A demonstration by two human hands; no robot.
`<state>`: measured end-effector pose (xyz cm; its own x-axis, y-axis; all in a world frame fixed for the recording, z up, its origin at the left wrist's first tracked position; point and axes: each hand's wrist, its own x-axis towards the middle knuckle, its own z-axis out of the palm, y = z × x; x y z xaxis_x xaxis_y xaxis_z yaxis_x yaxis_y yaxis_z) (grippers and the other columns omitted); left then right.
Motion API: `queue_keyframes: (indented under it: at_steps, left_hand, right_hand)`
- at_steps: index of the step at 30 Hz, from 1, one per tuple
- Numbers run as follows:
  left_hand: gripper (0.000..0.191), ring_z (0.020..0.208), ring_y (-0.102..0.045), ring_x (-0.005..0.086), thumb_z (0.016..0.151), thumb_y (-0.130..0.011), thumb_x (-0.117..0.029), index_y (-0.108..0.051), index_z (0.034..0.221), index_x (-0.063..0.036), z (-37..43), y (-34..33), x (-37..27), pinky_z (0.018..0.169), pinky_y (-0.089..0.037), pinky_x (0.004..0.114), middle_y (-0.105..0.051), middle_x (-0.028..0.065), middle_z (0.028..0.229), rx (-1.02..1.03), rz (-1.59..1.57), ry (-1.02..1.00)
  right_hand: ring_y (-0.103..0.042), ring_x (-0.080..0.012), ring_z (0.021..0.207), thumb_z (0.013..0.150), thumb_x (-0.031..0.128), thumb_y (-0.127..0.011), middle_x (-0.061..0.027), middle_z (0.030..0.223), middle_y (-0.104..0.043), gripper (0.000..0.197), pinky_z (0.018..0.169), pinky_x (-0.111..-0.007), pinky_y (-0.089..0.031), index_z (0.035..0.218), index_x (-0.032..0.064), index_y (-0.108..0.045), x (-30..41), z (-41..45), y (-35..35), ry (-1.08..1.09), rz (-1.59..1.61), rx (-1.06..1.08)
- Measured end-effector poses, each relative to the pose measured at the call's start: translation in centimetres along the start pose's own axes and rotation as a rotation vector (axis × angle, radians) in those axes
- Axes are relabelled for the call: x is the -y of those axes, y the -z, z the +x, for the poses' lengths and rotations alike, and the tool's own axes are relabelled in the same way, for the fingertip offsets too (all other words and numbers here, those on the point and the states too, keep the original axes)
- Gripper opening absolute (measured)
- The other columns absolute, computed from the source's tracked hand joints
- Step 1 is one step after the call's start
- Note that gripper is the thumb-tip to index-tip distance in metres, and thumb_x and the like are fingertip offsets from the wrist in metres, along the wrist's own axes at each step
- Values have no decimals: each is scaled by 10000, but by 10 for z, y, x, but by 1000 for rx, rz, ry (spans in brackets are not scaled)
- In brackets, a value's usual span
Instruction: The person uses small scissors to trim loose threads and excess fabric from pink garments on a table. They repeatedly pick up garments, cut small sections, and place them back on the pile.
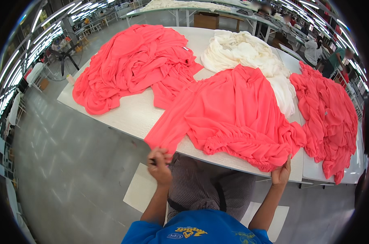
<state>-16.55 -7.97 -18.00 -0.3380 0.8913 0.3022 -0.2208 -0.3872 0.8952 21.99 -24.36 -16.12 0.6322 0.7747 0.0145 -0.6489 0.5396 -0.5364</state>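
A coral-pink long-sleeved garment (230,100) lies spread over the table's near edge in front of me. Its elastic-gathered hem (248,146) faces my body. At the end of the left-hand sleeve (169,131), my left hand (160,167) pinches the cloth. A small dark object shows in that same hand; I cannot tell what it is. My right hand (281,172) grips the garment at the right end of the hem, its fingers partly hidden under the fabric.
The white table (135,119) bears a large coral-pink garment pile (135,61) at left and cream-white cloth (239,52) behind. More pink garments (328,122) lie at right. A thread cone (70,80) stands at the left edge. A pedestal fan (62,58) and several people are farther off.
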Motion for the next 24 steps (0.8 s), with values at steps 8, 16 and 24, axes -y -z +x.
queue_keyframes:
  at_steps: [8,16,24]
  left_hand:
    - [164,507,-539,87,777,-641,39,-591,925,-10,19,94,68,387,-361,174,-631,80,887,70,-19,512]
    - [38,522,-489,45,772,-667,16,-655,801,-5,20,69,49,455,-382,176,-591,4,662,516,319,461]
    - [112,498,-548,79,793,-639,76,-628,896,31,32,37,-86,430,-396,197,-618,64,678,664,-136,416]
  right_hand:
    - [-406,-235,1313,1006,284,-432,-108,1418,-435,466,1111,-408,-311,1370,-2,-386,0,0,1,2,3,15]
    - [-481,-234,1221,1002,220,-449,-121,1304,-521,400,1048,-388,-364,1324,-16,-424,-9,-18,-12,165,-282,-87]
    - [-523,-225,1103,906,88,-586,-145,1330,-438,494,911,-326,-425,1349,0,-385,-57,-95,-36,634,-1167,-187]
